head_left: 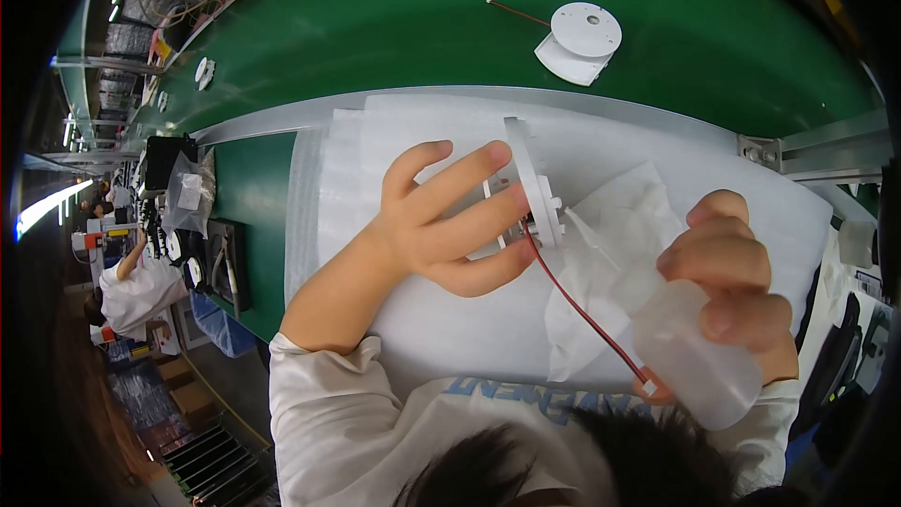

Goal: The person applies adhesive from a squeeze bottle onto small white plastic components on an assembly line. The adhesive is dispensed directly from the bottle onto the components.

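My left hand [450, 225] is closed around a white round plastic part [533, 178], held on edge above the padded work surface. A thin red-and-black wire [587, 319] runs from that part down to a small white connector beside my right hand. My right hand [727, 268] grips a translucent white plastic bottle [699, 357], tilted with its narrow end toward the part. Behind the bottle, a crumpled white cloth or tissue [587, 319] lies on the white foam sheet [413, 145]. The inner face of the part is partly hidden by my left fingers.
Beyond a metal rail [282, 117], a similar white round unit [582, 38] with a wire lies on the green surface [375, 33]. At the left are a clear plastic bag [190, 190] and a dark tray [228, 263]. A co-worker [139, 296] is farther left.
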Demonstrator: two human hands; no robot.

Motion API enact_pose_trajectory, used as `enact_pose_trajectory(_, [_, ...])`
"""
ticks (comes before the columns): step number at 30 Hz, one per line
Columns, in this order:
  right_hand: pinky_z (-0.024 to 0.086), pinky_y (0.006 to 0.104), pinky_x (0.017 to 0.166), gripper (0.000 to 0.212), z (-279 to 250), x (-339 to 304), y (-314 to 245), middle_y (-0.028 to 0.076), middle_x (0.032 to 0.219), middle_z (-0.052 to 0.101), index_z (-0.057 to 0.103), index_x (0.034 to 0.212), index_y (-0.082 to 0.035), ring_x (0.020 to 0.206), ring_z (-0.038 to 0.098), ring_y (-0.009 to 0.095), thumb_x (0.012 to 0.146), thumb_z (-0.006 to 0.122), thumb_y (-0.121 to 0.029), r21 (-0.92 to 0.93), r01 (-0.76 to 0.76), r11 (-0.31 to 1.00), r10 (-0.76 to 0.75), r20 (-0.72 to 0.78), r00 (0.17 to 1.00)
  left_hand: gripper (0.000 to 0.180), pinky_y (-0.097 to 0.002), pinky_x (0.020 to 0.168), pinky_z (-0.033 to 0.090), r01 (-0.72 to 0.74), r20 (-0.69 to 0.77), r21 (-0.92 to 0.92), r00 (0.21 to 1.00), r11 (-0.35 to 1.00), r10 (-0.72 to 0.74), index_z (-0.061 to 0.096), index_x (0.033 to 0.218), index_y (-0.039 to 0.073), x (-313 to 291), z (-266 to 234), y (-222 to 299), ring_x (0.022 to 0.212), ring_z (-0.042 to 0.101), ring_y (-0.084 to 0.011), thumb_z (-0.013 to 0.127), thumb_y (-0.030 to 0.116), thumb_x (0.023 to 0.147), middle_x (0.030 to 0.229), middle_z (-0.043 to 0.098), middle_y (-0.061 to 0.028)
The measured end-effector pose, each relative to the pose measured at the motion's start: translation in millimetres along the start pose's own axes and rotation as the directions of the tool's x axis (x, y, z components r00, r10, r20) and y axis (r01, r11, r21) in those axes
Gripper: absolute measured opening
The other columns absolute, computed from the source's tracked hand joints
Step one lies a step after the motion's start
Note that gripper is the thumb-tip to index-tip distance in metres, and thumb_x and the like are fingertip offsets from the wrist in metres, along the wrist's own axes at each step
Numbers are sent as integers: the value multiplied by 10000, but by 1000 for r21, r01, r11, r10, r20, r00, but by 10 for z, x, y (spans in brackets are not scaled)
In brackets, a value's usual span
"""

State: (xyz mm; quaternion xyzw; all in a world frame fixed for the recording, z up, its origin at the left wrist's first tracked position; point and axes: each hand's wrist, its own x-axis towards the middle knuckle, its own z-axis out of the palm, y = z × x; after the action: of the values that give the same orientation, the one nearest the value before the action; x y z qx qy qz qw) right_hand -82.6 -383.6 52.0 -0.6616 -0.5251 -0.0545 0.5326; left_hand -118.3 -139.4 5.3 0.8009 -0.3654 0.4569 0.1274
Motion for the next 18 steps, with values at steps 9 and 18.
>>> enact_pose_trajectory(9, [279,404,812,541,45,-22,-19,63,915,486,349,1027,-215,702,473,168,658,715,-369,-87,4,996,-2,23,1000,328,-420,792,348,13,39,23,999,1000,-14,456,864,293,36,-16,56,887,570,-225,650,190,621,973,554,42])
enact_pose_trajectory(18, [278,424,796,532,96,-46,5,71,923,471,344,1057,-213,695,464,178,680,686,-367,-125,31,992,-33,-10,999,318,-440,837,321,13,40,27,999,1000,-14,452,869,297,20,-18,58,915,567,-230,641,192,636,1019,543,44])
